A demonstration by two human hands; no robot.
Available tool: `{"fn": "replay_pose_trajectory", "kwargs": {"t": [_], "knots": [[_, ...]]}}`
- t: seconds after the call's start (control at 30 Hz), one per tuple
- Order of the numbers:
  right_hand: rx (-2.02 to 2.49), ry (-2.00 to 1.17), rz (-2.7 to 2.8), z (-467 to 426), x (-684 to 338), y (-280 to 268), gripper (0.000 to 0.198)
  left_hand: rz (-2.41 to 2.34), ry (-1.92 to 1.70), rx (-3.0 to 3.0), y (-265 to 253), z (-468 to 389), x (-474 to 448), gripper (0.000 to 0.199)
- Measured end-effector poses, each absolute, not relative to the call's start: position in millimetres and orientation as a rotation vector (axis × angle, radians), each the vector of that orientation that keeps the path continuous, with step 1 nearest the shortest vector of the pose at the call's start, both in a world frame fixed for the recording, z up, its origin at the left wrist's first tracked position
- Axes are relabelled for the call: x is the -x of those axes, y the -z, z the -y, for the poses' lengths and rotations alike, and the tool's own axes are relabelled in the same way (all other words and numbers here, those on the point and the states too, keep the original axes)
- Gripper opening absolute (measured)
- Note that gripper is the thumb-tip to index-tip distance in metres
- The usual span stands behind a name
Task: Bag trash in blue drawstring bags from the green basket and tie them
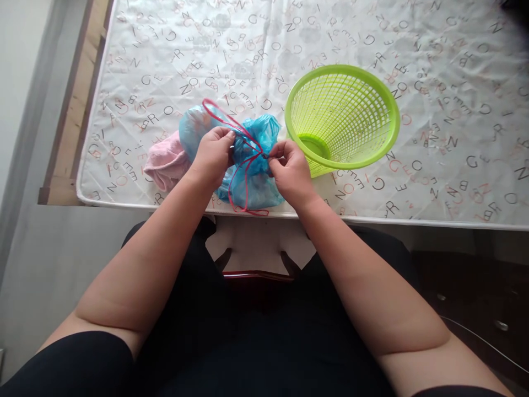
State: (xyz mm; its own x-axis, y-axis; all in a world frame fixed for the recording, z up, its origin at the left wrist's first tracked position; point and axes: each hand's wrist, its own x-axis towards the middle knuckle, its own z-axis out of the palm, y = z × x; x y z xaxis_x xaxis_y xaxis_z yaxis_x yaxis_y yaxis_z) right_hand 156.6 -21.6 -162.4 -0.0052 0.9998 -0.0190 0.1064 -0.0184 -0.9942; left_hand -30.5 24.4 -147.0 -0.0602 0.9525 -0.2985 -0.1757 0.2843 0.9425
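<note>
A filled blue plastic bag [256,188] rests near the front edge of the mattress, its neck gathered up. Red string [247,129] runs around the neck, with one loop standing out to the upper left and another hanging down in front. My left hand [215,151] is closed in a pinch at the left of the neck, on the red string. On the other side, my right hand [289,168] pinches the string close to where its strands meet. Both hands' inner fingertips are partly hidden. The bag's contents cannot be made out.
A lime-green mesh basket [392,132] lies tilted on its side at the right, its mouth facing me. A pink cloth [167,160] is bunched left of the bag. The letter-print mattress [446,182] has its white edge in front of my lap.
</note>
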Motion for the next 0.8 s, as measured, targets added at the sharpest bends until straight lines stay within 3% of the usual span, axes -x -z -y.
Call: {"fn": "replay_pose_trajectory", "kwargs": {"t": [0.17,0.3,0.5,0.7,0.8], "knots": [[1.326,-1.097,1.312,25.7,-156.9,157.0,0.008,-1.309,-1.104,-0.867,153.8,-26.7,30.4,0.013],[1.349,-1.038,1.303,28.4,-158.5,150.5,0.021,-1.327,-1.095,-1.031,150.6,-22.9,28.0,0.018],[1.300,-1.317,1.241,24.8,-157.3,154.9,0.042,-1.295,-1.107,-1.152,140.5,-20.4,22.6,0.019],[1.282,-1.424,1.147,20.8,-155.9,160.9,0.042,-1.497,-1.337,-1.546,127.0,-7.9,25.4,0.023],[1.306,-1.412,1.121,20.5,-156.9,160.5,0.041,-1.412,-1.256,-1.682,118.1,0.2,25.8,0.010]]}}
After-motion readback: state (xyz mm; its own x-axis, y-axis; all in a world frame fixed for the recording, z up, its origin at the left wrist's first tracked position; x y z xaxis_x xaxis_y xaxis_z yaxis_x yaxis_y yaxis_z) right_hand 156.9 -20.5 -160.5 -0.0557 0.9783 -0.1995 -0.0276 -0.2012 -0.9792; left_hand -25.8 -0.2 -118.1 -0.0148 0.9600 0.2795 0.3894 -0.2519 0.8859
